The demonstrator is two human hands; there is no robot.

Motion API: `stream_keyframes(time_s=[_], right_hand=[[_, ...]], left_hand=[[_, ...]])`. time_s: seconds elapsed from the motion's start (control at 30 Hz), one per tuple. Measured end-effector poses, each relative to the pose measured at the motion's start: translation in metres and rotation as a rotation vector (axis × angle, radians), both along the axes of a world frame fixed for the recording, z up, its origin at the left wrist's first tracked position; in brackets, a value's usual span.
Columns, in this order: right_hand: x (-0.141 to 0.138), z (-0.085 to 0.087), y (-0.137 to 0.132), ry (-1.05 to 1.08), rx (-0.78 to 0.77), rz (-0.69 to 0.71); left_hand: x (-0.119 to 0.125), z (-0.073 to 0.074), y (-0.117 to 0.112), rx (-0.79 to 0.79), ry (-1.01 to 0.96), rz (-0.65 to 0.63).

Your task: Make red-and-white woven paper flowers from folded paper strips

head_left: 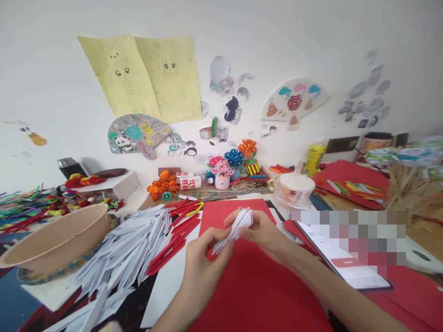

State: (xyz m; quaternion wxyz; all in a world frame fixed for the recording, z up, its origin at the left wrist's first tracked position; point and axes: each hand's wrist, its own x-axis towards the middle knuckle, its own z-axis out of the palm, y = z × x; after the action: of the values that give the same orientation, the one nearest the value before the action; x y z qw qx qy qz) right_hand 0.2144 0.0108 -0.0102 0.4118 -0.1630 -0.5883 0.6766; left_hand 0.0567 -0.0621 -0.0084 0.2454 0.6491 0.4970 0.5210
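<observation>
A small folded piece of white paper (238, 224) is held up between my two hands, tilted, above a red paper sheet (256, 286). My left hand (209, 258) pinches its lower left end between thumb and fingers. My right hand (261, 228) grips the upper right part, its fingers partly hidden behind the paper. To the left of my hands lies a heap of folded white paper strips (128, 244). Folded red paper strips (176, 240) lie between that heap and the red sheet, with yellow-handled scissors (195, 209) just behind them.
A beige basin (58, 235) stands at the left. A phone (360, 272) lies at the right, partly pixelated. Behind are a lidded white tub (296, 186), small flower pots (222, 181) and a yellow bottle (314, 157). Dried stalks (403, 189) rise at the far right.
</observation>
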Motion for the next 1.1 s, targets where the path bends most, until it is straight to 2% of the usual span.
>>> stream_keyframes(time_s=[0.3,0.6,0.73,0.9,1.1], right_hand=[[-0.0027,-0.0051,0.0006,0.039,-0.055,-0.165],[-0.0092,-0.0057,-0.0045,-0.028,-0.047,-0.294],[-0.0096,-0.0072,-0.0045,-0.070,-0.019,-0.259],[-0.0085,-0.0043,-0.0051,-0.095,0.007,-0.222],[-0.0078,-0.0050,-0.0044,-0.124,0.024,-0.204]], left_hand=[[0.0025,0.0021,-0.0005,-0.054,-0.057,-0.018],[-0.0006,-0.0025,-0.0041,0.062,0.403,0.096],[-0.0004,-0.0033,-0.0041,0.030,0.458,0.088],[-0.0003,-0.0008,-0.0021,-0.130,0.341,0.028],[-0.0006,-0.0009,-0.0036,-0.089,0.373,-0.025]])
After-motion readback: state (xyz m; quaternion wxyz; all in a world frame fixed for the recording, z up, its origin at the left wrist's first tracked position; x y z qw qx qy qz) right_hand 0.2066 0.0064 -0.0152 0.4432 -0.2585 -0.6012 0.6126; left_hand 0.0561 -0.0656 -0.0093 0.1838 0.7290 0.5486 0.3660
